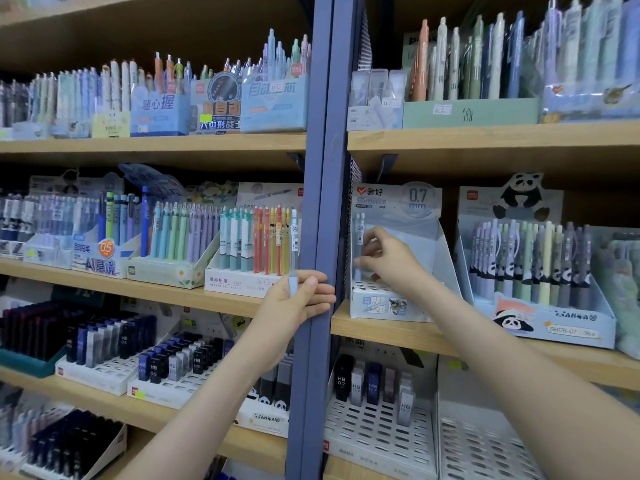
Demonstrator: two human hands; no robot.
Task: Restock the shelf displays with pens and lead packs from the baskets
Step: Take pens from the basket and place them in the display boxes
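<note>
One translucent pale-blue mechanical pencil (293,247) is upright in left hand (294,303), fingers curled tight round its lower grip end; fingertips lie against dark blue metal shelf post (320,202); pencil stands just left of post, in front of red and yellow pencils in white cardboard display (239,284); right hand (384,261) is inside pale blue 0.7 mm cardboard display box (429,244), on middle wooden shelf (381,329) right of post; thumb and fingertips pinch narrow on clear wrapped pencil (359,233) standing at box's left wall, another clear one touching beside it; panda-printed blue display box (554,323) of pastel pencils just right of it; shelf below has white perforated plastic tray (374,438) holding upright HB 0.7 lead packs (372,386); left bay lower shelf has dark lead packs in white trays (173,368); top shelf carries rows of pastel pens (485,64) in boxes
</note>
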